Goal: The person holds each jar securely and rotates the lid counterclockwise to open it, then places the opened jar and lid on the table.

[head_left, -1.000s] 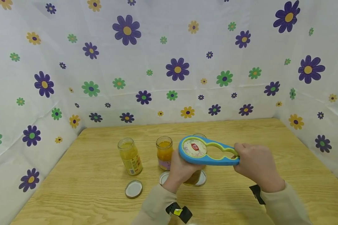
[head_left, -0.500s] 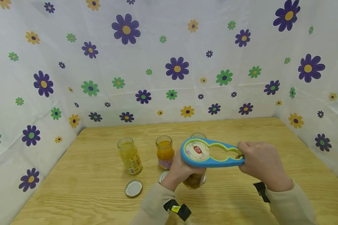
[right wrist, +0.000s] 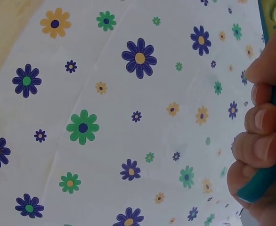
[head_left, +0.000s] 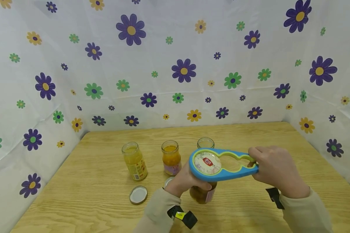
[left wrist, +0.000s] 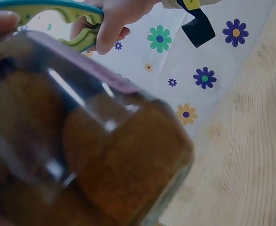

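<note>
My left hand [head_left: 185, 179] grips a glass jar [head_left: 202, 195] with brown, rounded contents; in the left wrist view the jar [left wrist: 95, 136] fills much of the picture, tilted. A blue and yellow-green jar opener [head_left: 230, 177] lies over the jar's top, its large ring around a pale printed lid [head_left: 207, 163] with a red label. At the opener's narrow end my right hand [head_left: 277, 168] holds the handle with curled fingers, also seen in the right wrist view, where the fingers [right wrist: 258, 148] wrap the handle.
Behind stand lidless jars: one with yellow contents [head_left: 135, 165], one with orange contents [head_left: 171, 160], and a third jar [head_left: 205, 142] partly hidden by the opener. A loose lid [head_left: 138, 195] lies at the front left of the wooden table [head_left: 84, 181]; another lid [head_left: 168, 182] is mostly covered by my left hand.
Both hands, the jar and the opener have shifted slightly right and toward me. More of the jar behind and of the held jar's lower part now shows.
</note>
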Action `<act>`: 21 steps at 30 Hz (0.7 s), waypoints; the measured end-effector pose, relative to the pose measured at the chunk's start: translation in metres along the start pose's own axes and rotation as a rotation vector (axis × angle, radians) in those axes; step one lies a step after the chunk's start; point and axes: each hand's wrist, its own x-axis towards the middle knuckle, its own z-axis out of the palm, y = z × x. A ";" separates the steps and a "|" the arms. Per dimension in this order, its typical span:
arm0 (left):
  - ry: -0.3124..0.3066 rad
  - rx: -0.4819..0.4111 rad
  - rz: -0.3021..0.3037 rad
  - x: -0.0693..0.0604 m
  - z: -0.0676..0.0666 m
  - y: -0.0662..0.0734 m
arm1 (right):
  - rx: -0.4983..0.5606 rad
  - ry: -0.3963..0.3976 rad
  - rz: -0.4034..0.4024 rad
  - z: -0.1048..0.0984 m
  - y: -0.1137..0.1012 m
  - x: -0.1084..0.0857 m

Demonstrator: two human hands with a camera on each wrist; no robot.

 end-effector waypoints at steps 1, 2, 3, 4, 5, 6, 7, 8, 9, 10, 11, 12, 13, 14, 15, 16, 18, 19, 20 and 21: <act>-0.012 -0.004 -0.004 0.000 0.000 0.000 | 0.006 -0.001 -0.002 0.000 0.000 0.000; -0.025 -0.013 -0.007 -0.001 0.000 0.000 | 0.011 -0.002 -0.005 -0.001 0.001 0.000; -0.040 -0.020 -0.007 -0.001 0.000 0.000 | 0.015 -0.004 -0.008 -0.001 0.001 0.000; -0.051 -0.024 -0.008 -0.001 -0.001 0.000 | 0.018 -0.005 -0.011 -0.001 0.001 0.000; -0.064 -0.024 -0.004 -0.002 -0.001 -0.001 | 0.023 -0.007 -0.015 -0.002 0.002 0.000; -0.078 -0.022 0.000 -0.002 -0.001 -0.001 | 0.027 -0.008 -0.018 -0.002 0.002 0.000; -0.090 -0.021 0.007 -0.002 -0.002 -0.002 | 0.029 -0.009 -0.021 -0.002 0.002 0.000; -0.102 -0.016 0.018 -0.002 -0.002 -0.003 | 0.030 -0.009 -0.026 -0.002 0.002 0.000; -0.115 -0.010 0.029 -0.002 -0.002 -0.004 | 0.032 -0.010 -0.029 -0.002 0.002 0.001; -0.130 -0.009 0.042 -0.002 -0.002 -0.004 | 0.035 -0.011 -0.032 -0.002 0.002 0.001; -0.143 -0.005 0.055 -0.002 -0.002 -0.005 | 0.040 -0.013 -0.035 -0.002 0.002 0.001; -0.154 -0.001 0.067 -0.002 -0.002 -0.005 | 0.047 -0.015 -0.036 -0.002 0.002 0.001; -0.167 -0.001 0.081 -0.002 -0.002 -0.005 | 0.052 -0.017 -0.037 -0.002 0.003 0.001; -0.180 -0.004 0.095 -0.002 -0.002 -0.006 | 0.056 -0.019 -0.037 -0.002 0.003 0.001; -0.195 -0.011 0.107 -0.001 -0.002 -0.006 | 0.062 -0.019 -0.036 -0.002 0.003 0.001; -0.204 -0.018 0.111 -0.001 -0.002 -0.006 | 0.068 -0.019 -0.036 -0.002 0.003 0.001; -0.221 -0.024 0.122 -0.001 -0.002 -0.006 | 0.078 -0.014 -0.039 -0.002 0.003 0.001; -0.229 -0.025 0.127 0.000 -0.002 -0.007 | 0.081 -0.011 -0.041 -0.002 0.004 0.001; -0.235 -0.027 0.128 0.000 -0.002 -0.007 | 0.087 -0.008 -0.043 -0.002 0.004 0.001; -0.241 -0.027 0.129 0.000 -0.002 -0.007 | 0.093 -0.005 -0.046 -0.001 0.004 0.001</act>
